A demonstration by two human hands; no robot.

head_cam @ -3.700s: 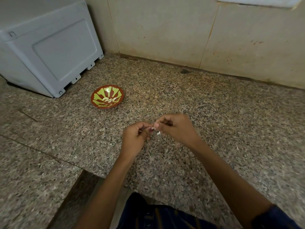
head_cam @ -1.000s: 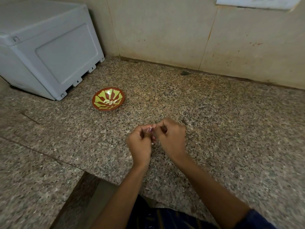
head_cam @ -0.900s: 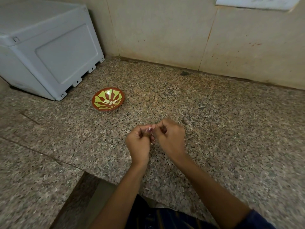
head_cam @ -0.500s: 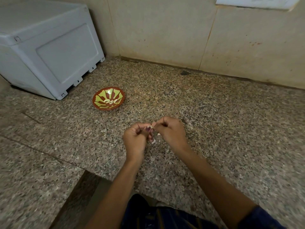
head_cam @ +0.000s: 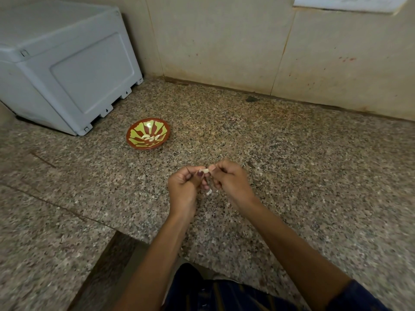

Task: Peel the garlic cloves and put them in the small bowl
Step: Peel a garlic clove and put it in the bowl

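— Over the near middle of the speckled stone counter (head_cam: 292, 153), what are the hands doing?

— The left hand (head_cam: 183, 187) and right hand (head_cam: 231, 182) meet, both with curled fingers. Between their fingertips they pinch one pale garlic clove (head_cam: 204, 170).

— Anything under them?

— A small white scrap of peel (head_cam: 208, 192) shows just below the fingers; I cannot tell whether it is lying on the counter or hanging.

— And the small bowl (head_cam: 135, 142)?

— Farther off and to the left, well apart from the hands. It is red-brown with a yellow-green pattern, and a few peeled cloves (head_cam: 151, 137) lie inside it.

— What else is around?

— A grey plastic box (head_cam: 67, 70) stands at the far left, near the bowl, against the tiled wall (head_cam: 224, 41).
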